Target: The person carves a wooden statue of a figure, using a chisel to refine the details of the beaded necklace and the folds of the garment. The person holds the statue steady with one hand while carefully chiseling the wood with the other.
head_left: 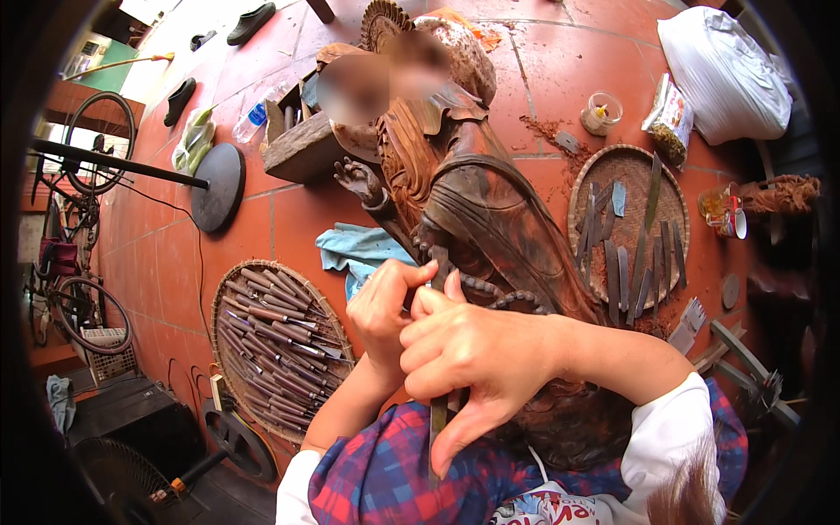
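Observation:
A carved dark-brown wooden statue of a robed figure [490, 192] lies in front of me, its base close to my lap. My left hand [385, 306] is closed around the far part of a narrow, flat dark file [439, 416], near the statue's carved hand and bead string [503, 296]. Across the file's middle lies my right hand [472, 350], fingers curled and thumb pointing down along it. The file's near end extends toward my plaid-covered lap. Its contact with the wood is hidden behind my hands.
Left of me, a round woven tray [229, 385] holds several wood-handled chisels. Another woven tray [582, 188] at right carries flat files. A blue cloth [350, 249] lies beside the statue. Further out are a wooden box [297, 153], a round-based stand [217, 188] and a jar [601, 114].

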